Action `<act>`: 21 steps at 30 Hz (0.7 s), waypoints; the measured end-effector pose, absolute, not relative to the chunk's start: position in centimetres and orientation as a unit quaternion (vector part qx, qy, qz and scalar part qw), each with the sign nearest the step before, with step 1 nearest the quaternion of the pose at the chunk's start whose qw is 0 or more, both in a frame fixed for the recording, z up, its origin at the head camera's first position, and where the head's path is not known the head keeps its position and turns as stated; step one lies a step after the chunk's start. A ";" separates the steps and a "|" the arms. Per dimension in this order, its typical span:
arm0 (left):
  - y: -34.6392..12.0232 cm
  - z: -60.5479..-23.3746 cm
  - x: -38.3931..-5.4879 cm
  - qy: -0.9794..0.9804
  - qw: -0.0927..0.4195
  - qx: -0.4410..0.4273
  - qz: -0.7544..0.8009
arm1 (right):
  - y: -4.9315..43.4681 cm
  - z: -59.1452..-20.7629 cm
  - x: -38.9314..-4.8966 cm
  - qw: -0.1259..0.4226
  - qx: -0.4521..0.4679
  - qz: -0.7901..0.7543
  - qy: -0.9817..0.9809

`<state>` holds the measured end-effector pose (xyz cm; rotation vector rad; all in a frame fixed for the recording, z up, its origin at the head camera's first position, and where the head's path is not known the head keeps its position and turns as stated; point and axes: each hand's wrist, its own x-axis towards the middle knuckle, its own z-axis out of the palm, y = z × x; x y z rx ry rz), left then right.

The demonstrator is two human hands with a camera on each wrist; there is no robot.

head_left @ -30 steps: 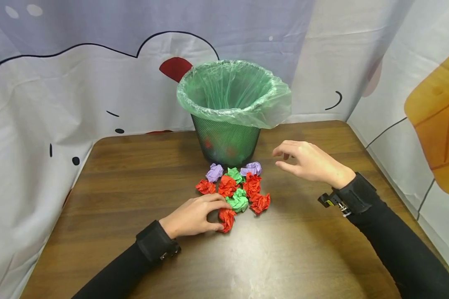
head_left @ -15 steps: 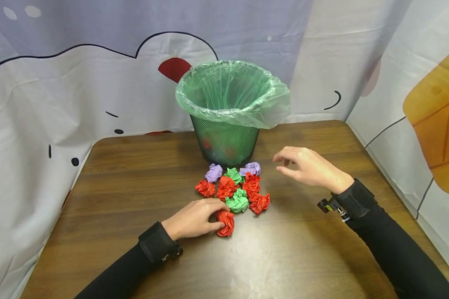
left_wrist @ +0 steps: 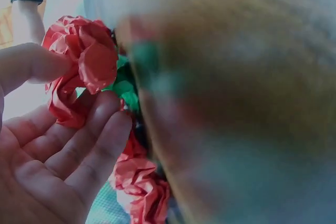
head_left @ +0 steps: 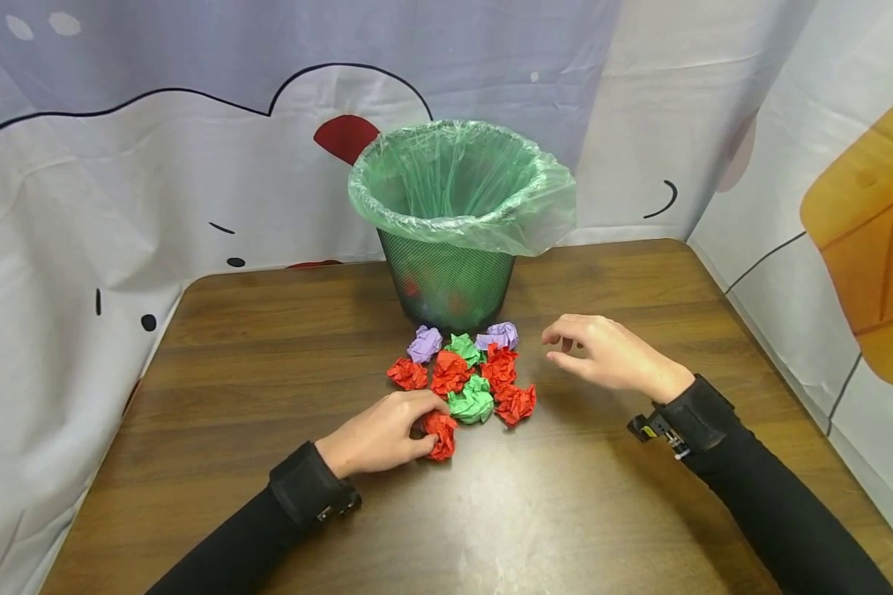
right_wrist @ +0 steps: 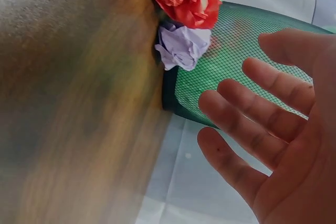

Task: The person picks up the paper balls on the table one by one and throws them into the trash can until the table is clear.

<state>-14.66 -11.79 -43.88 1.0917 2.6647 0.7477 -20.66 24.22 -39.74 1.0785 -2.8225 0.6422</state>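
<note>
fingers [head_left: 426, 402] of the left hand [head_left: 379, 434] pinch a red paper ball [head_left: 442, 436]; the right hand [head_left: 613, 354] hangs relaxed.

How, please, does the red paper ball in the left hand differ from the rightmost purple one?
The red ball is held by the left hand; the purple ball is in no hand. The red ball is farther from the bin, while the purple ball lies just in front of it. Both are crumpled paper.

Head view looks down, wrist views closer, sharing paper balls [head_left: 452, 372]
</note>
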 end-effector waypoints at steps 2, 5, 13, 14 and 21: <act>-11.9 -43.5 -14.7 0.892 0.077 0.364 0.256 | 24.2 -40.0 -20.5 0.026 0.347 0.208 -0.914; -12.1 -42.8 -14.9 0.892 0.058 0.364 0.263 | 24.1 -40.3 -20.4 0.032 0.349 0.208 -0.913; -13.1 -40.7 -15.9 0.884 -0.023 0.370 0.287 | 24.0 -41.1 -20.2 0.029 0.354 0.211 -0.911; -13.2 -40.4 -16.0 0.882 -0.034 0.371 0.289 | 24.0 -41.2 -20.1 0.028 0.354 0.211 -0.911; -13.8 -38.3 -17.0 0.871 -0.105 0.373 0.303 | 23.9 -41.8 -19.9 0.024 0.354 0.213 -0.911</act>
